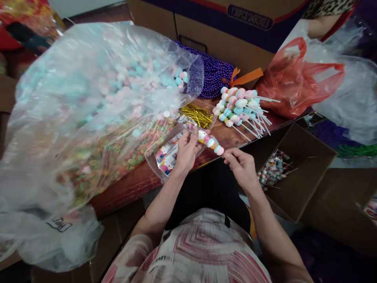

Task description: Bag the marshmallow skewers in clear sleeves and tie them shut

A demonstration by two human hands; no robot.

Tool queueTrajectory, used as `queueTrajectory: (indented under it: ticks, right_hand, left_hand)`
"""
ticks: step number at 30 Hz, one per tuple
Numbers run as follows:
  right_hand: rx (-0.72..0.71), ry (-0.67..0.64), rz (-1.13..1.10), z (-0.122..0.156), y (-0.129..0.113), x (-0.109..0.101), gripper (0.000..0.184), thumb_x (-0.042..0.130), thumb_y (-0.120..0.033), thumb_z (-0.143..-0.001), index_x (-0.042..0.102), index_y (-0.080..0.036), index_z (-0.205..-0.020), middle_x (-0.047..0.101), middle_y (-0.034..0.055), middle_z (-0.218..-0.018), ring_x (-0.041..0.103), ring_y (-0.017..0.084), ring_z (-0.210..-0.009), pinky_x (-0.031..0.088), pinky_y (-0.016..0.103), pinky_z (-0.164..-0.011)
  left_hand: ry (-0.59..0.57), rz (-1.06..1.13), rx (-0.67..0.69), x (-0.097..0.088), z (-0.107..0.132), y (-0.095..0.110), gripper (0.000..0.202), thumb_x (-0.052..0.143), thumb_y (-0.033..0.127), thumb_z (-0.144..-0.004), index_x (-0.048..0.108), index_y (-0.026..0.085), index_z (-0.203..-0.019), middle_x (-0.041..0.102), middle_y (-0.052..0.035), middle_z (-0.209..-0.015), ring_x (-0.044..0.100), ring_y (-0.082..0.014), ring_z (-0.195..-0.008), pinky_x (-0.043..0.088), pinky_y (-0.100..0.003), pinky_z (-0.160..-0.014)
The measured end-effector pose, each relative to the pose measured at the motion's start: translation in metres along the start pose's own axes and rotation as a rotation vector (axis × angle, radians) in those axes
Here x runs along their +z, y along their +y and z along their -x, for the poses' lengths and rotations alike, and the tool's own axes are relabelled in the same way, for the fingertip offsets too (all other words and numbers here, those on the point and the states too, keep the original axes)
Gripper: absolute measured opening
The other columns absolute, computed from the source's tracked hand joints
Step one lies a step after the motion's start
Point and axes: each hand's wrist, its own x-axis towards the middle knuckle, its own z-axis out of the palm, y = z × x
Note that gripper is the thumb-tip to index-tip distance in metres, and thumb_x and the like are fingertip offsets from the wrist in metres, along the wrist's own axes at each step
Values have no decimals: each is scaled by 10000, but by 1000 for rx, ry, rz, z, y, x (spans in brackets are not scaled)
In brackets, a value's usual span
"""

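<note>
Between my two hands is a candy skewer [214, 145] of pastel marshmallow pieces, tilted down to the right. Its upper part sits inside a small printed plastic bag [202, 136]. My left hand [187, 148] is closed on that bag, fingers pinched near its upper end. At the skewer's lower end, my right hand [242, 164] pinches the stick, which is mostly hidden by the fingers. Under my left wrist lies a clear plastic tray [150, 154] holding more printed bags [165, 157]. Gold twist ties [198, 116] lie just beyond my left hand.
A pile of candy skewers [235, 106] rests on the table at right. Large clear bags of marshmallows [118, 78] and ring-shaped candy [118, 157] fill the left. Behind are purple beads [216, 76] and a red plastic bag [294, 86]. An open carton [306, 169] below holds wrapped skewers.
</note>
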Motion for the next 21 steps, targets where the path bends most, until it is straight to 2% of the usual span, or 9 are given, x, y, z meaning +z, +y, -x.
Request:
queueTrajectory:
  ticks: [2,4,10,13,17,19,21]
  right_hand:
    - [56,-39,-56,0,0,2,220,602,-333,-911,638,-191,-746,536,-38,-585,440,108,-518,368,259,-527]
    - [38,-33,-26,0,-2,7,224,590,-323,-912,632,-193,-734,543,-32,-589,464,115,-535,373,263,-539]
    - [-203,62,191,6,-11,15,204,557,-291,-946,635,-217,-772,591,4,-694,554,156,-659,431,301,-647]
    - [-90,18,87,5,-8,9,208,570,-313,-935,631,-211,-765,564,-16,-632,504,133,-576,402,279,-571]
    - [70,-65,-77,2,-2,7,234,589,-362,-915,639,-191,-764,534,-29,-577,417,106,-494,331,254,-479]
    - [62,-61,-58,1,-1,11,240,578,-358,-919,631,-191,-756,535,-28,-577,431,109,-505,338,254,-487]
    - [-8,-10,42,3,-3,16,239,555,-335,-934,609,-200,-745,546,-24,-599,473,120,-545,373,263,-532]
  left_hand:
    - [-8,-4,14,0,1,-3,345,808,484,-769,657,205,-904,783,-58,-914,759,-204,-929,589,-325,-851]
    - [-7,-15,39,1,2,-6,369,829,485,-741,656,203,-905,783,-52,-915,763,-211,-904,595,-337,-842]
    - [16,-16,4,1,2,6,336,774,493,-806,644,192,-877,790,-75,-927,766,-236,-965,595,-350,-858]
    - [-12,13,-1,-2,0,15,332,754,501,-824,645,191,-869,793,-88,-923,758,-251,-1010,598,-349,-849]
    - [10,-7,-36,-1,1,13,331,759,495,-820,646,186,-854,790,-89,-915,749,-251,-1044,595,-342,-858]
    - [27,-11,-21,0,2,10,340,763,502,-814,647,185,-855,788,-86,-914,747,-254,-1051,593,-347,-872]
    - [24,-12,-8,0,3,8,354,757,517,-814,650,183,-864,786,-91,-924,747,-260,-1047,591,-356,-880]
